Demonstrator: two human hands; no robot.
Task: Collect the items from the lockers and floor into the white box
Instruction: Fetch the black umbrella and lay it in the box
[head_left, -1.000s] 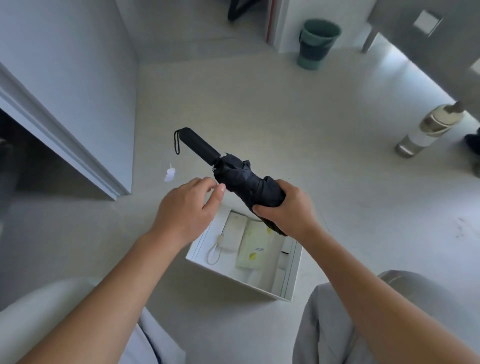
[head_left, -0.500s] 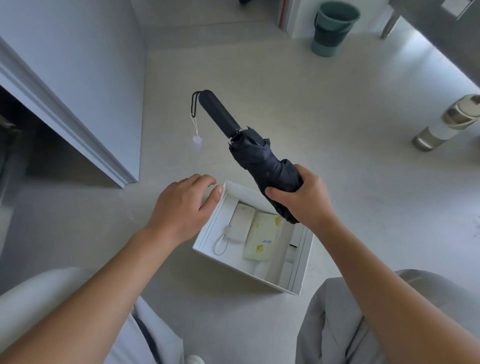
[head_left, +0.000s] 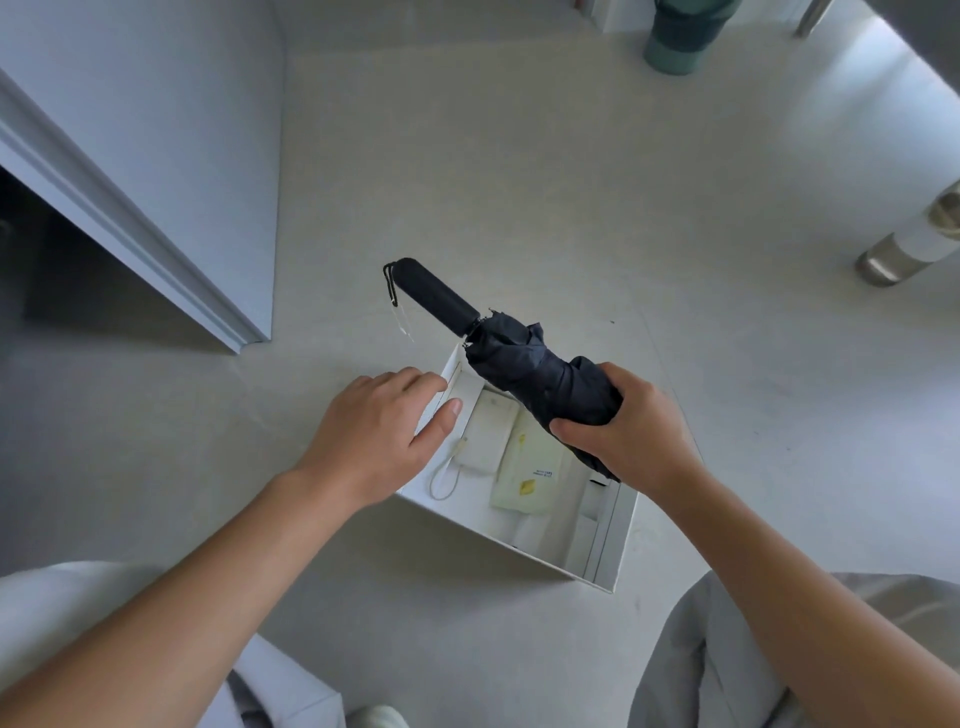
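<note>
Firmly wrapped round the bundled canopy of a folded black umbrella (head_left: 540, 374): right hand (head_left: 628, 431), fingers and thumb curled tight about the cloth. Up and to the left of that grip: the straight black handle (head_left: 434, 296), tilted upward, with a wrist strap (head_left: 389, 283) and a thin pale tag dangling from its end. Directly beneath the grip: open white box (head_left: 608, 540) on the pale floor (head_left: 519, 156), with the umbrella held above it, not inside. Down in the box, under and just left of the grip: a white power bank (head_left: 491, 431) with a short looped cable, just beside a pale yellow packet (head_left: 530, 467). Left of the grip: left hand (head_left: 374, 431), holding nothing, fingers loose and nearly straight, thumb laid over the box's left wall; cannot tell whether pressing. Far to the left: grey locker door (head_left: 156, 156), swung open. Well off to the right: a steel-and-white bottle (head_left: 914, 244) on the floor. Far ahead: a green bucket (head_left: 680, 36), partly cut off.
</note>
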